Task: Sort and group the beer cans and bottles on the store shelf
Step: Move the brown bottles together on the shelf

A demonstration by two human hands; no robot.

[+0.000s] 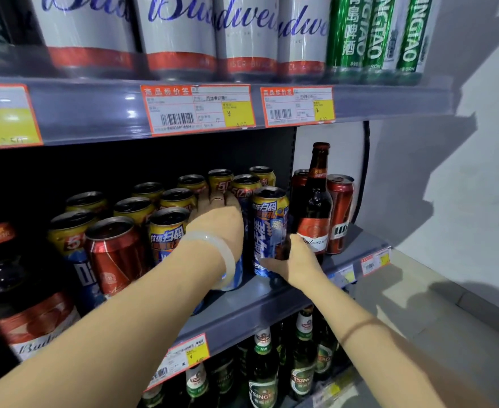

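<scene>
on the middle shelf (pixel 272 301), we take the brown budweiser bottle (pixel 316 207) near the right end as our landmark. just left of it stands a tall blue can (pixel 269 231), and our right hand (pixel 294 260) grips that can low on its body, fingers curled round its base, likely so we can slide it along the shelf without tipping it. further left of the bottle, our left hand (pixel 217 219) reaches in among the blue and gold cans (pixel 165 201); its fingers lie over a can there, but whether they grip it or only rest on it we cannot tell, since the back of the hand hides them. we judge it is steadying the row, or making room in it, for the can we hold.

a red can (pixel 340 212) stands just right of the bottle, and another red can (pixel 114 254) sits well to its left, at the front among the blue ones, so the kinds are still mixed. our guess is that the blue can belongs with its group to the left, and the red can there belongs beside the bottle.

above the bottle, on the upper shelf, white budweiser cans (pixel 180 33) and green tsingtao cans (pixel 381 33) stand in their own blocks. below it, green bottles (pixel 263 369) fill the lower shelf.
</scene>
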